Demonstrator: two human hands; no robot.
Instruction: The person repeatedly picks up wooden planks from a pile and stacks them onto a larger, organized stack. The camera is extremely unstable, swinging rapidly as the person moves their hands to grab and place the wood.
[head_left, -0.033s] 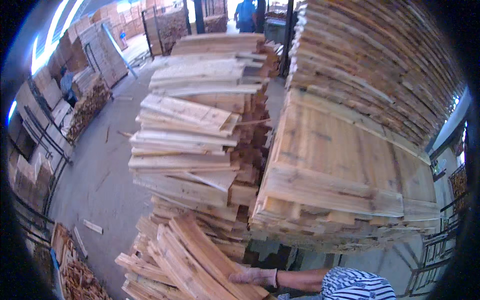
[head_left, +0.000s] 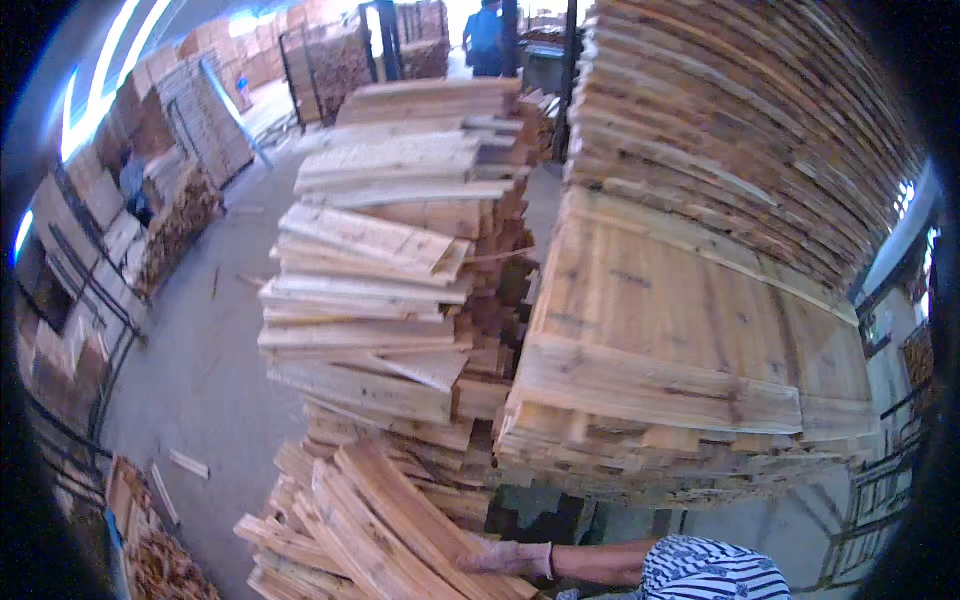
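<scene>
My right hand (head_left: 510, 558), in a pale glove, reaches in from the lower right below a blue-and-white striped sleeve. It is closed at the near right edge of a long, rough wooden board (head_left: 415, 510), with the fingertips over the wood. This board lies slanted on a loose pile of similar planks (head_left: 335, 520). My left hand cannot be seen; a scrap of grey cloth shows at the lower edge near the right forearm.
A long row of stacked boards (head_left: 360, 335) runs away ahead. To the right stands a pallet-like stack (head_left: 680, 320), with a tall board stack (head_left: 740, 130) behind. Scrap wood (head_left: 160, 550) lies lower left. A person in blue (head_left: 484, 40) stands far ahead; another (head_left: 132, 180) is left.
The view has tilted slightly, so the far stacks sit a little lower in the picture. My right hand stays at the same place on the board.
</scene>
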